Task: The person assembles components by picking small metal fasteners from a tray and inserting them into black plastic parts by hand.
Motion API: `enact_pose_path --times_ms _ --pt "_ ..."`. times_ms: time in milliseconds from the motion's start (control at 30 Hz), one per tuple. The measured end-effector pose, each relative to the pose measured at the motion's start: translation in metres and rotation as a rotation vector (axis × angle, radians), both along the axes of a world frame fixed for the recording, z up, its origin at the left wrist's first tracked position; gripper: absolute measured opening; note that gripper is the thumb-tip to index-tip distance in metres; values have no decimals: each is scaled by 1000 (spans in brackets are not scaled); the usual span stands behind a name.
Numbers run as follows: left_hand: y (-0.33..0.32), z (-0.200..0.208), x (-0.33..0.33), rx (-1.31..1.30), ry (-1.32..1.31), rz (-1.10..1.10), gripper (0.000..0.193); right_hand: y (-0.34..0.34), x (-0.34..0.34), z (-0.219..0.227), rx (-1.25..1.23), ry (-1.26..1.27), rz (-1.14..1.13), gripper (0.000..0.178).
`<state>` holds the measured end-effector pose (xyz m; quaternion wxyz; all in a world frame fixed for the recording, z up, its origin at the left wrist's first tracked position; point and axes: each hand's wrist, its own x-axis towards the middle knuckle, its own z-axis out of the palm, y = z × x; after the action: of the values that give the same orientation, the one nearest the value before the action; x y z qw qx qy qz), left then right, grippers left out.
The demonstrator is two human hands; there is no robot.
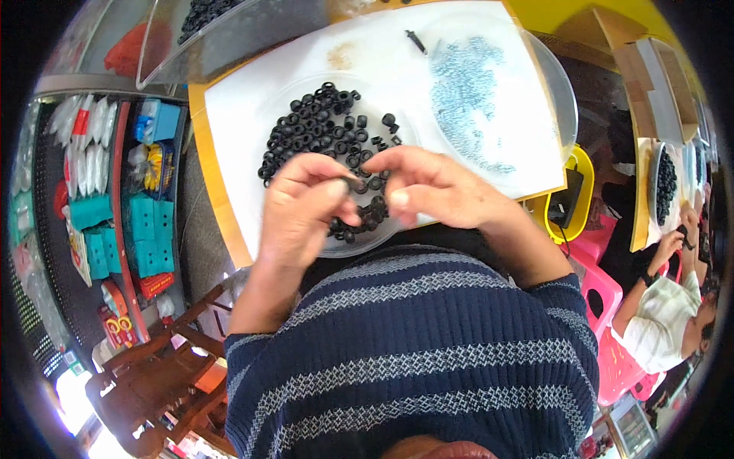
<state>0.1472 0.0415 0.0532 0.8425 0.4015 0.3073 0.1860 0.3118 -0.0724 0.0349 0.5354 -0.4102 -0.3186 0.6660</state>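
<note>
My left hand (pixel 302 203) is over a clear round dish (pixel 375 246), its thumb and fingers pinched on a small black part (pixel 355 183), partly hidden by the fingertips. Just opposite, my right hand (pixel 443 187) holds its index finger and thumb apart, and I see nothing between them. Beneath both hands, many small black ring-shaped pieces (pixel 313 130) lie heaped in the dish. Several smaller black bits (pixel 380 143) are scattered at the heap's right side.
To the right, another clear dish holds many tiny bluish-silver pieces (pixel 466 96). A small black stick-like item (pixel 416 41) lies beyond it. A clear bin (pixel 252 38) borders the table's far left, and a yellow basket (pixel 585 172) hangs low at right. Another person (pixel 665 314) works farther right.
</note>
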Motion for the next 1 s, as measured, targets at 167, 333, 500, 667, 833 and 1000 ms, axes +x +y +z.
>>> enact_pose_path --times_ms 167,333,500,667,833,1000 --pt "87 30 18 479 -26 235 15 -43 72 -1 -127 -966 -597 17" --pt "189 40 60 582 -77 249 21 -64 121 -7 -417 -1748 -547 21" --pt "173 41 73 488 14 320 26 -52 126 -26 -524 -1852 -375 23" --pt "131 13 55 900 125 -46 17 -44 123 -22 -544 -1820 -378 24" --pt "62 -27 53 1500 484 -439 22 -46 115 -21 -491 -1824 -396 19" --pt "45 -33 65 1638 740 -622 20 -43 99 -7 -367 -1437 -589 12"
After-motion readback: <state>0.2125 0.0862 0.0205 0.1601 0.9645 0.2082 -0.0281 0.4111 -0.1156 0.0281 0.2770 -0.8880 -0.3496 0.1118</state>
